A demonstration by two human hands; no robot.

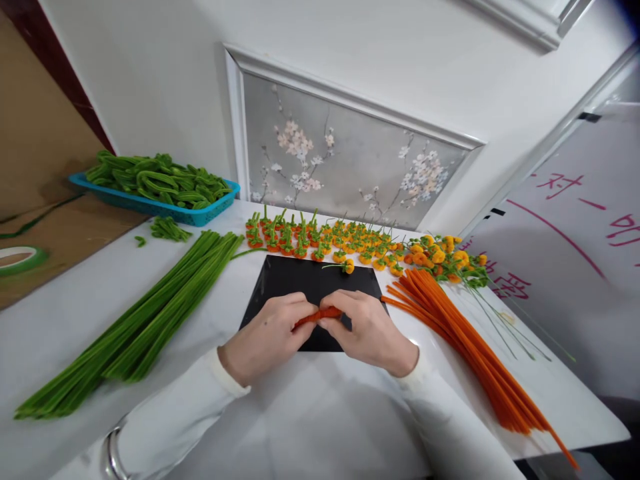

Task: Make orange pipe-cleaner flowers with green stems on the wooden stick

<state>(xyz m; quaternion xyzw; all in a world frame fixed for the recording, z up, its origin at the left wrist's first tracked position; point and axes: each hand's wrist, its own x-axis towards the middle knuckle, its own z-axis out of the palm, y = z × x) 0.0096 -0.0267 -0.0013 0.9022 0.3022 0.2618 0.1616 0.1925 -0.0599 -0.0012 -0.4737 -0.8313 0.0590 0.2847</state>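
Between my two hands, over the black mat (290,277), is a short orange-red fuzzy piece (317,316). My left hand (273,333) pinches its left end, and my right hand (367,330) pinches the right end, thumb and fingers pressed together. A small yellow-orange flower (349,267) with a green stem lies on the mat's far part. To the right a bundle of orange fuzzy stems (465,347) fans across the table, and a bundle of green fuzzy stems (150,320) lies to the left.
Behind the mat stand rows of small orange and yellow flowers (300,243) on the white table (310,413). More flowers with long stems (440,257) lie at the back right. A blue tray (200,215) of green pieces sits back left, near green tape (35,261).
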